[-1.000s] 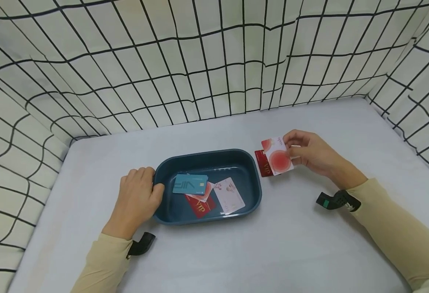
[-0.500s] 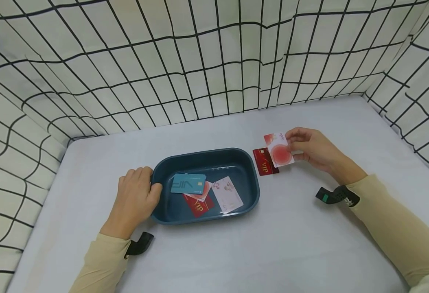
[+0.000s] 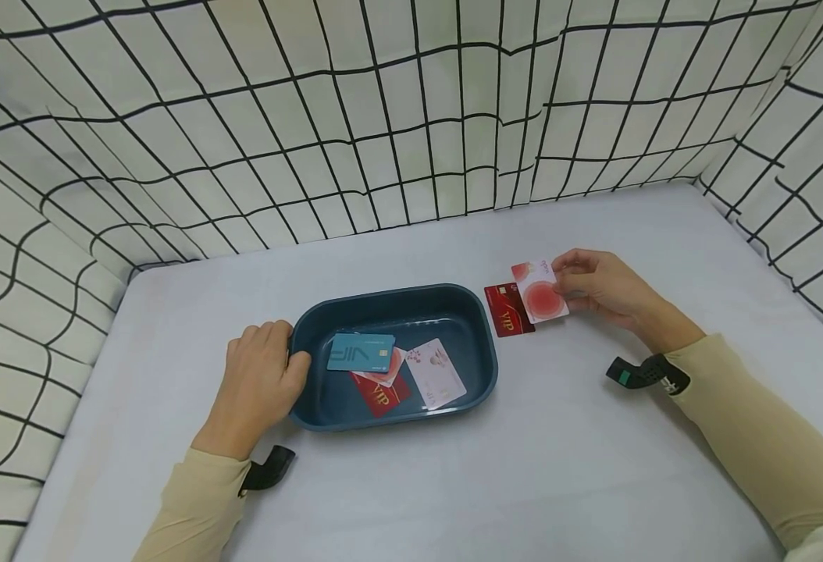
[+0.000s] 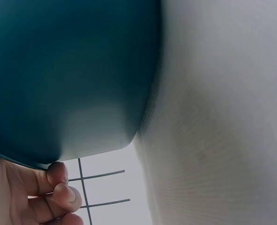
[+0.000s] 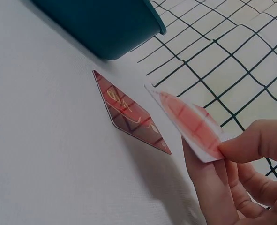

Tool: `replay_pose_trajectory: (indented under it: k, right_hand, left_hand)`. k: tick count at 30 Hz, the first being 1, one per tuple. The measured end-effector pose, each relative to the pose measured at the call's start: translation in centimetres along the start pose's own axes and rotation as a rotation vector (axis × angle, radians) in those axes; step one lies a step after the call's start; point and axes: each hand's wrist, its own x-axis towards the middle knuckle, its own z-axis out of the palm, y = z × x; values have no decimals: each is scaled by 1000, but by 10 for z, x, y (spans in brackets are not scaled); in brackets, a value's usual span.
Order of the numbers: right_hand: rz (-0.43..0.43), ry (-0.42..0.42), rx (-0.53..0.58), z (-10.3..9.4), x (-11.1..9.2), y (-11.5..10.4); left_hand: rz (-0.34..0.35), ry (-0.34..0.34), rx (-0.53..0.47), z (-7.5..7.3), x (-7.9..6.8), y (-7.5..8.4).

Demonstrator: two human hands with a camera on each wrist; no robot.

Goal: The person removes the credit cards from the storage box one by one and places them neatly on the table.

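My left hand [image 3: 257, 386] grips the left end of a dark blue plastic tray [image 3: 397, 421], fingers curled at its rim [image 4: 21, 161] in the left wrist view. Inside the tray lie a teal card [image 3: 361, 352], a red VIP card [image 3: 383, 396], a pale card [image 3: 436, 373] and a mostly covered pink-and-white card [image 3: 392, 375]. My right hand [image 3: 604, 289] pinches a white card with a red circle [image 3: 542, 297] between thumb and fingers, raised off the surface in the right wrist view. Another red VIP card [image 3: 508, 310] is just left of it, beside the tray's right end.
A white cloth [image 3: 411, 492] covers the table. White panels with a black grid [image 3: 397, 117] stand along the back and both sides. Black wrist cameras [image 3: 271, 468] sit under the sleeve cuffs.
The white card in my right hand has shifted slightly right, uncovering more of the red VIP card beside it. My left hand stays on the tray's rim.
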Motion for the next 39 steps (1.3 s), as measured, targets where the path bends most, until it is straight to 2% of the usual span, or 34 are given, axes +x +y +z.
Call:
replay_pose_trajectory:
  k: [24, 33, 39]
  right_hand:
    - [59, -8, -49, -6, 0, 6]
    - [59, 18, -172, -7, 2, 9]
    - [58, 30, -199, -7, 3, 10]
  left_hand:
    - [-16, -11, -8, 0, -1, 2]
    - [-22, -19, -2, 0, 0, 2]
    - [-20, -20, -1, 0, 0, 2]
